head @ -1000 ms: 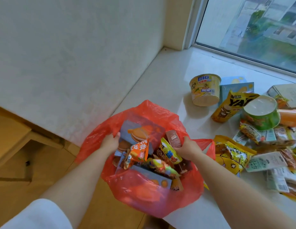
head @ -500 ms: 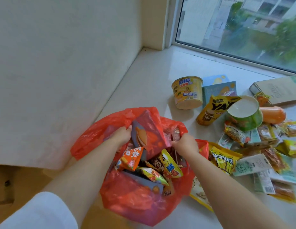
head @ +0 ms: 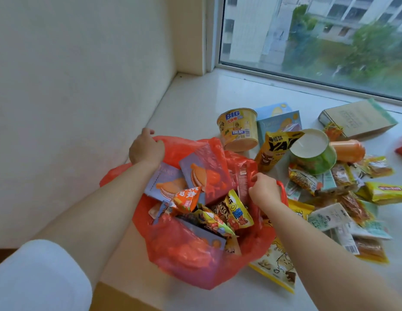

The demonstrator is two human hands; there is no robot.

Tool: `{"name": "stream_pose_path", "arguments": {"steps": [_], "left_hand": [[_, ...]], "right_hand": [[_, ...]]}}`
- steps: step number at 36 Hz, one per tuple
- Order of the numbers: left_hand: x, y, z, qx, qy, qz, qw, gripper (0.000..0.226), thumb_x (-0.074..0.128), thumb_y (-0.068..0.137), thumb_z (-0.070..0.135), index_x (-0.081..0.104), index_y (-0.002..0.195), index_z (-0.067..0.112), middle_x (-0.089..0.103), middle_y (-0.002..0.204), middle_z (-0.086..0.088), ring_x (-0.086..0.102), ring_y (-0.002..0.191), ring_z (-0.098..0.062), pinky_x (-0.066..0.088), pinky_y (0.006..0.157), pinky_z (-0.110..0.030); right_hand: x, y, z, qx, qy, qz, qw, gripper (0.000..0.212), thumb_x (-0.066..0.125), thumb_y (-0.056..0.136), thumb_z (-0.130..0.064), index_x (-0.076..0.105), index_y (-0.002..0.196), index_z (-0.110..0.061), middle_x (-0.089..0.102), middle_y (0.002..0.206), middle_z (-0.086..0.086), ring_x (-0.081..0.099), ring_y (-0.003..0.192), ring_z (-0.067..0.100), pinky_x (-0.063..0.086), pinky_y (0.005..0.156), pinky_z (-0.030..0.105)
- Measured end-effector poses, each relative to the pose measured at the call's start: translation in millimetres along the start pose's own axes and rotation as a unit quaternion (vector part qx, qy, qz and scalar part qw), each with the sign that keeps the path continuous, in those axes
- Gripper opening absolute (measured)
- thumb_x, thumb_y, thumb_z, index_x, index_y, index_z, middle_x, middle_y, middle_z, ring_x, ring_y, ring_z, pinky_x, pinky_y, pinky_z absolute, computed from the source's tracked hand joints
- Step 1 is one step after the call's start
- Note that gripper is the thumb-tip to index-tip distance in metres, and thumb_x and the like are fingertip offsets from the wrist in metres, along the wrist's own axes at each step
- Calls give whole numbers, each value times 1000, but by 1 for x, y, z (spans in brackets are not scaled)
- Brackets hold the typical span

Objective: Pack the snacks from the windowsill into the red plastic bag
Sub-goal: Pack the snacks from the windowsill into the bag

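White windowsill (head: 191,104) under window. Red plastic bag (head: 195,261) at 6 o'clock, part-filled with packets. Left hand (head: 146,149) grips bag rim at 10 o'clock; right hand (head: 264,190) pinches rim at 3. Yellow cup (head: 238,129), green cup (head: 314,153), loose packets (head: 343,198) remain at 2–4 o'clock; roughly half left.

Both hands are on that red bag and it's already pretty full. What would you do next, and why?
Probably keep the left hand holding the red bag open and let the right hand release the rim to fetch the yellow YAO packet. It lies closest to the mouth, and many snacks still sit on the windowsill.
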State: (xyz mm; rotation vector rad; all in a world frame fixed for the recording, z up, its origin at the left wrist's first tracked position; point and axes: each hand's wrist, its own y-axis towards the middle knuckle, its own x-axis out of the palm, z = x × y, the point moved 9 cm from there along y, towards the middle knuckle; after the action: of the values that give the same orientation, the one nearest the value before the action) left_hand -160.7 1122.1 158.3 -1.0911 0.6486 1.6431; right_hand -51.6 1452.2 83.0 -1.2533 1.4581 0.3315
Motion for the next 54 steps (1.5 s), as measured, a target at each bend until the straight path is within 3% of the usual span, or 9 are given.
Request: {"name": "stream_pose_path", "arguments": {"steps": [5, 11, 18, 21, 24, 30, 39, 44, 54], "left_hand": [[-19, -14, 16, 29, -38, 52, 997, 31, 42, 93, 16, 59, 119, 14, 52, 119, -20, 53, 106, -39, 40, 90, -39], [-46, -17, 27, 10, -147, 115, 982, 29, 45, 93, 20, 62, 116, 13, 45, 124, -17, 52, 109, -35, 40, 93, -35], [0, -55, 34, 92, 108, 18, 990, 72, 57, 83, 24, 25, 148, 21, 3, 155, -16, 1, 144, -34, 2, 115, -51], [25, -92, 55, 214, 189, -8, 958, 74, 54, 85, 34, 20, 149, 27, 2, 158, -10, -4, 146, -29, -4, 115, -53], [55, -135, 77, 335, 219, -64, 914, 64, 44, 91, 46, 17, 149, 35, 3, 159, 0, -7, 146, -24, -11, 113, -53], [111, -204, 87, 452, 236, -212, 834, 54, 25, 98, 53, 13, 149, 39, 8, 159, 7, -7, 146, -16, -12, 115, -52], [109, -253, 141, 512, 73, -161, 841, 38, 41, 98, 31, 50, 134, 21, 43, 142, 4, 28, 138, -16, 6, 117, -41], [124, -289, 183, 481, -6, -226, 847, 44, 51, 94, 22, 45, 137, 15, 45, 138, -1, 48, 121, -21, 41, 93, -30], [219, -318, 211, 274, 90, -357, 888, 69, 57, 90, 34, 26, 146, 8, 28, 150, -12, 24, 140, -27, 26, 113, -39]], "right_hand": [[-10, -11, -2, -16, 22, 5, 1000, 24, 50, 80, -4, 73, 89, -8, 70, 96, 10, 62, 87, 29, 48, 67, 30], [-48, -38, -18, -140, 47, 158, 976, 28, 44, 94, -11, 67, 110, -8, 57, 105, 10, 54, 96, 29, 44, 80, 37], [-33, -48, 11, -108, -291, 104, 945, 62, 51, 86, -47, 37, 139, -18, 40, 142, 13, 24, 138, 33, 1, 115, 52], [-17, -53, 34, -58, -330, -5, 942, 52, 53, 87, -44, 44, 129, -14, 61, 118, 7, 53, 118, 28, 24, 110, 49], [3, -73, 35, -99, -276, -54, 955, 22, 49, 88, -16, 56, 108, -14, 64, 96, 3, 64, 91, 26, 48, 70, 34], [58, -107, 28, -194, -260, -66, 944, 25, 52, 86, -21, 61, 108, -21, 68, 100, -2, 63, 95, 24, 40, 79, 32], [6, -119, 70, -178, 77, 103, 975, 22, 49, 88, -15, 69, 94, -13, 63, 96, 2, 55, 91, 21, 44, 76, 33], [-22, -109, 155, -19, 164, 154, 974, 21, 48, 89, -11, 65, 101, -13, 60, 103, 4, 53, 100, 23, 44, 79, 35], [-46, -67, 251, 98, -24, 105, 989, 45, 56, 86, -26, 47, 128, -12, 45, 129, 10, 41, 118, 28, 39, 95, 37]]}}
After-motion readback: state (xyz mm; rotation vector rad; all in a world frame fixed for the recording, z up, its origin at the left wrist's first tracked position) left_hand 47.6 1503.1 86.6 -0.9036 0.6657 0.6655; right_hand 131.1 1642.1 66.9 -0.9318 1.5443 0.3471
